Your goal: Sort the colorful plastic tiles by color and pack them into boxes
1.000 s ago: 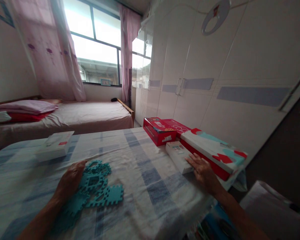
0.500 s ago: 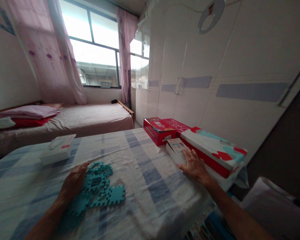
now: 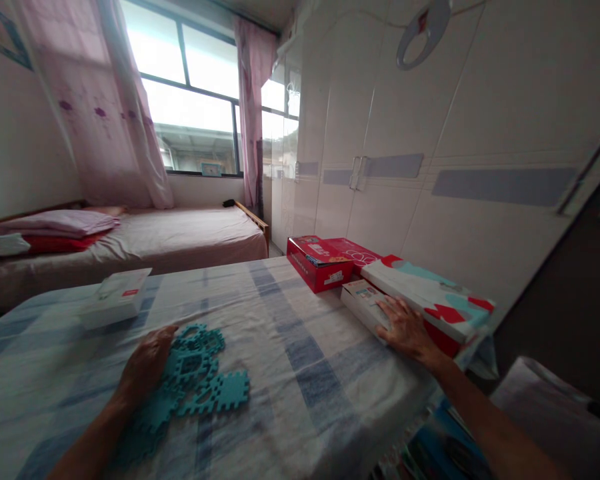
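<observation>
My left hand [image 3: 150, 357] rests on the table at the left edge of a pile of teal interlocking puzzle tiles [image 3: 195, 373]. Its fingers are curled together, and their tips are hidden, so I cannot see what they hold, if anything. Some tiles have cut-out middles and overlap each other; others lie flat, partly behind my forearm. On the right, my right hand [image 3: 405, 327] grips a long white box [image 3: 361, 300] with a printed end, thumb on the near side and fingers across the top. This box lies beside a larger white, red and teal box [image 3: 430, 293].
Red boxes [image 3: 325, 277] stand at the table's far right edge. Another white box [image 3: 117, 300] sits at the left on the checked tablecloth [image 3: 280, 427]. Beyond are a bed [image 3: 190, 233] and a white wardrobe [image 3: 380, 127]. Blurred items lie below the table's right edge.
My right hand has moved rightward, and the white box under it has shifted the same way, closer to the larger box. My left hand and the tiles look unmoved.
</observation>
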The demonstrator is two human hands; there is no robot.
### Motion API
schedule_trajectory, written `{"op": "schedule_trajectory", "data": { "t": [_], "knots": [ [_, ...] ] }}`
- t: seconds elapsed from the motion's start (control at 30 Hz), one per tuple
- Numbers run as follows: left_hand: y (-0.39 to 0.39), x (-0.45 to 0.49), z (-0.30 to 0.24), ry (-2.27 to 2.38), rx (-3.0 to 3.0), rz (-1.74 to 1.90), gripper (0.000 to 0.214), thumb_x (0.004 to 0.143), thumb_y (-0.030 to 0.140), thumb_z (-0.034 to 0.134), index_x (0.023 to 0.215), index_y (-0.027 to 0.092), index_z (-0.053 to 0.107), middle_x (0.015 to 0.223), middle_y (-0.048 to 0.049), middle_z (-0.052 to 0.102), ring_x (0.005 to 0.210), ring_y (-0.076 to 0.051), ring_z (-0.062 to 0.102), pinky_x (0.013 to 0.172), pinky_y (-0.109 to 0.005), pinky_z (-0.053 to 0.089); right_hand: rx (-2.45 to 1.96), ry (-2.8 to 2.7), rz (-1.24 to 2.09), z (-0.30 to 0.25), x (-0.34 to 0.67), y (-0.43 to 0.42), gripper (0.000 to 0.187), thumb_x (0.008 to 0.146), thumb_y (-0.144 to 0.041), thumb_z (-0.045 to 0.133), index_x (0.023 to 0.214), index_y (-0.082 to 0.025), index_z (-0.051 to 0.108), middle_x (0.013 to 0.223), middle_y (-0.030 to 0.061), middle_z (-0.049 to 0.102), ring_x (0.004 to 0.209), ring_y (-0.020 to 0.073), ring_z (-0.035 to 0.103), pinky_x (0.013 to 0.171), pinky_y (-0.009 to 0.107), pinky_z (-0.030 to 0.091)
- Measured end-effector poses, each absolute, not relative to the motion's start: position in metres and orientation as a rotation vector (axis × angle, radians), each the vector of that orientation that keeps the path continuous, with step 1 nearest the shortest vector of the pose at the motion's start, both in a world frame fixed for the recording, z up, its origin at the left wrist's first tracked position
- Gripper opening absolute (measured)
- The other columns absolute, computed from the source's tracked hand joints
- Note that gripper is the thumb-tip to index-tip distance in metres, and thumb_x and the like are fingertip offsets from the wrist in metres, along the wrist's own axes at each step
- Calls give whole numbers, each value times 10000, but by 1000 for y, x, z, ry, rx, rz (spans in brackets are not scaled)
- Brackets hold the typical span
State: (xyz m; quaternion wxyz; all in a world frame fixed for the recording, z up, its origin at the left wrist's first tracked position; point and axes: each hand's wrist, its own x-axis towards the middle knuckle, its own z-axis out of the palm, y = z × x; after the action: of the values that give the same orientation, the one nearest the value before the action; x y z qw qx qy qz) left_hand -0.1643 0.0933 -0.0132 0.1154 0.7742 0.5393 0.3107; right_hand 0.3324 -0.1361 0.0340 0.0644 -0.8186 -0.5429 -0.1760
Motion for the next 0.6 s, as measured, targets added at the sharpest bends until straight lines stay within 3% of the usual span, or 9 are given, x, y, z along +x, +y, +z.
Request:
{"op": "schedule_trajectory", "data": {
  "t": [0.27,0.4,0.6],
  "knots": [
    [75,-151,2,1567,2182,914,505,855,339,182,1036,119,598,1151,-145,623,1130,-228,534,1029,-381,362,-2106,-1752,-787,23,320,-131,519,826,-430,452,1258,-151,528,1336,137,483,1278,355,355,966,542,367],
    [73,-145,3,1636,2151,958,454,897,306,200,1008,156,613,1117,-102,635,1090,-178,546,998,-308,382,-1815,-1877,-562,20,280,-91,512,834,-475,439,1236,-170,527,1288,127,522,1236,305,434,971,486,403],
    [70,-141,-3,1671,2156,1012,426,932,305,220,956,182,628,1050,-83,649,1025,-165,570,942,-295,413,-1664,-1946,-172,17,189,-27,432,843,-366,422,1228,-200,523,1299,114,515,1206,246,483,933,420,451]
  ]
}}
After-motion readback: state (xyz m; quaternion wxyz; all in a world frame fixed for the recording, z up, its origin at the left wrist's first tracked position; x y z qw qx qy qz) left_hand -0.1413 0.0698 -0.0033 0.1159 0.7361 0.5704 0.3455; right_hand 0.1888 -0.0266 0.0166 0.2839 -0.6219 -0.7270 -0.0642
